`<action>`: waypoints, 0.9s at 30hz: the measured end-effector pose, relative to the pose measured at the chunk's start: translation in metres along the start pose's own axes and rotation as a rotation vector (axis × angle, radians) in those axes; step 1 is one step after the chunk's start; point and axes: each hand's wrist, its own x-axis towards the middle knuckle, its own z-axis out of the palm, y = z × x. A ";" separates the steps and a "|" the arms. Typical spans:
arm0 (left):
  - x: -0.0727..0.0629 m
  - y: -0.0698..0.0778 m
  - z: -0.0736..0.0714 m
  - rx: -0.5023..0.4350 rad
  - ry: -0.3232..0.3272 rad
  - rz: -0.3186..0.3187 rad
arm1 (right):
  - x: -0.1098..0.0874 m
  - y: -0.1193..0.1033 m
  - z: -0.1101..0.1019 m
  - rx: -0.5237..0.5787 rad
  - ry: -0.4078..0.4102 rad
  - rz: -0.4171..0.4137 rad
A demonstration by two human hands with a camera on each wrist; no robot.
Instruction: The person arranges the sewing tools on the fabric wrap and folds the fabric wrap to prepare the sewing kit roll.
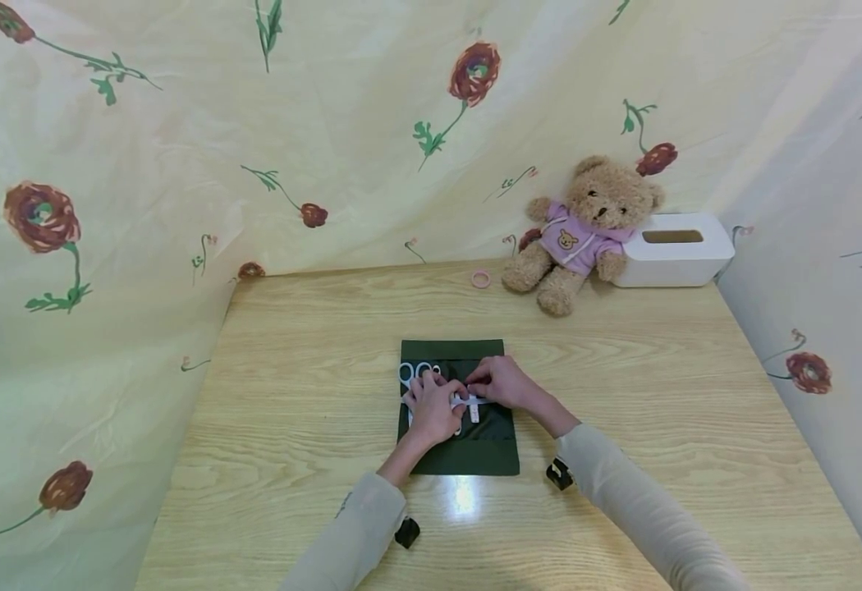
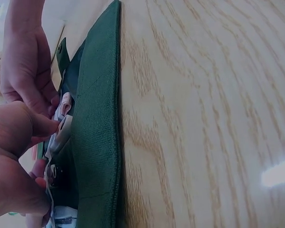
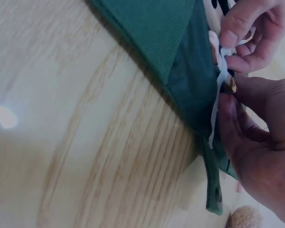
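Observation:
A dark green cloth tool roll (image 1: 468, 461) lies unfolded on the table, with a white elastic band (image 1: 484, 401) across its middle. White-handled scissors (image 1: 405, 375) sit under the band at the left, and a small whitish piece (image 1: 474, 413) at the right. My left hand (image 1: 434, 408) reaches over the roll and pinches the band between thumb and fingers. Beside it, my right hand (image 1: 506, 382) pinches a small tan-tipped item (image 3: 232, 85) against the band. Its kind is hidden by the fingertips. A green strap (image 3: 212, 185) sticks out from the roll's side.
At the back right a teddy bear (image 1: 579, 238) in a purple hoodie leans against a white tissue box (image 1: 682, 267). A pink ring (image 1: 480, 279) lies near the table's back edge. Flower-patterned cloth (image 1: 357, 148) hangs behind and along the sides of the wooden table (image 1: 291, 410).

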 end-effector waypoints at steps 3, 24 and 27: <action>0.000 0.001 0.000 0.008 -0.011 0.007 | -0.004 -0.002 -0.001 -0.005 0.017 0.034; 0.062 -0.012 -0.034 0.388 -0.204 0.414 | -0.096 -0.089 0.067 -0.455 -0.065 -0.231; 0.066 -0.013 -0.037 0.409 -0.265 0.388 | -0.102 -0.089 0.065 -0.558 -0.106 -0.189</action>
